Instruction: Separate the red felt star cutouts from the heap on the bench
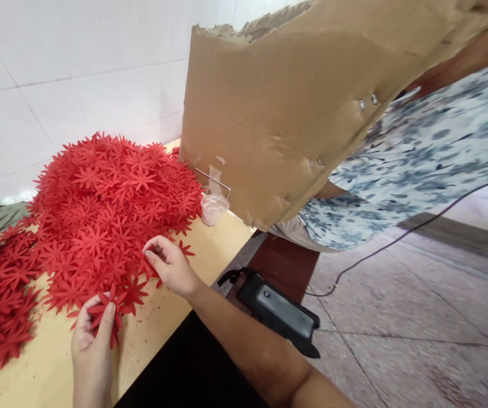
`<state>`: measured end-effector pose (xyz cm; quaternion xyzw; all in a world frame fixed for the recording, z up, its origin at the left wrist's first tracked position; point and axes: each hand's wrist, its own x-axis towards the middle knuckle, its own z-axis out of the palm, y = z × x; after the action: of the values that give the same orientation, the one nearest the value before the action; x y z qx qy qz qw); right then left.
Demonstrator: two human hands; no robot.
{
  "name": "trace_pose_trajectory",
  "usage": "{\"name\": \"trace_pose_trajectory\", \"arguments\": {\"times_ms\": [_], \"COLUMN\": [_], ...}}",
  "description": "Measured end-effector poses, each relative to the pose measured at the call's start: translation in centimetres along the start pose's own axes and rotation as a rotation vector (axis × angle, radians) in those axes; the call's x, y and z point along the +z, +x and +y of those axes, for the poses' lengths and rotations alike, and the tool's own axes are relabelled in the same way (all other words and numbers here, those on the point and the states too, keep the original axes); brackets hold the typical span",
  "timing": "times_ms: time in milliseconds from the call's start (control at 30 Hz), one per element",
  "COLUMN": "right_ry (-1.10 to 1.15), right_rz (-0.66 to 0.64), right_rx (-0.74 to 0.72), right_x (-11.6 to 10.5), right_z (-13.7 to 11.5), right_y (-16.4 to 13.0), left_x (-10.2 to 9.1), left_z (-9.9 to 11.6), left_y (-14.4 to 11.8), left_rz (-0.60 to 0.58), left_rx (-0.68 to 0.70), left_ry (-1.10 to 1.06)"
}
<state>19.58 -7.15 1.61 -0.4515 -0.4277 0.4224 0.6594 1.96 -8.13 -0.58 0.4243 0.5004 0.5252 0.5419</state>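
Note:
A big heap of red star-shaped paper flowers [108, 198] covers the yellow tabletop [159, 317]. My left hand [93, 340] grips a small bunch of red flowers [108, 309] near the table's front edge. My right hand [170, 263] rests at the near edge of the heap, its fingers curled and pinching at the flowers there; what it holds is hidden by the fingers.
A small clear plastic cup [213, 208] stands beside the heap. A large torn cardboard sheet [295, 107] rises at the table's far end, with a person in a patterned shirt [418, 164] behind it. A black device [278, 311] lies on a bench; a cable [397, 241] crosses the floor.

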Motion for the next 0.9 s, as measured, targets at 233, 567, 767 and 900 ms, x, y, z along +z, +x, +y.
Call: {"name": "trace_pose_trajectory", "arguments": {"times_ms": [233, 567, 767, 900], "right_ry": [-0.004, -0.303, -0.162, -0.017], "right_rz": [0.062, -0.034, -0.194, -0.289], "right_rx": [-0.026, -0.16, -0.048, 0.154], "right_x": [0.3, 2.2, 3.2, 3.4], "right_z": [0.4, 0.4, 0.3, 0.6], "right_y": [0.2, -1.1, -1.9, -2.0], "left_x": [0.1, 0.5, 0.3, 0.3], "left_z": [0.1, 0.7, 0.2, 0.5], "left_y": [-0.1, -0.6, 0.0, -0.1], "left_rz": [0.047, -0.043, 0.021, 0.039], "left_rx": [-0.027, -0.019, -0.048, -0.083], "left_ry": [0.004, 0.111, 0.078, 0.002]}}
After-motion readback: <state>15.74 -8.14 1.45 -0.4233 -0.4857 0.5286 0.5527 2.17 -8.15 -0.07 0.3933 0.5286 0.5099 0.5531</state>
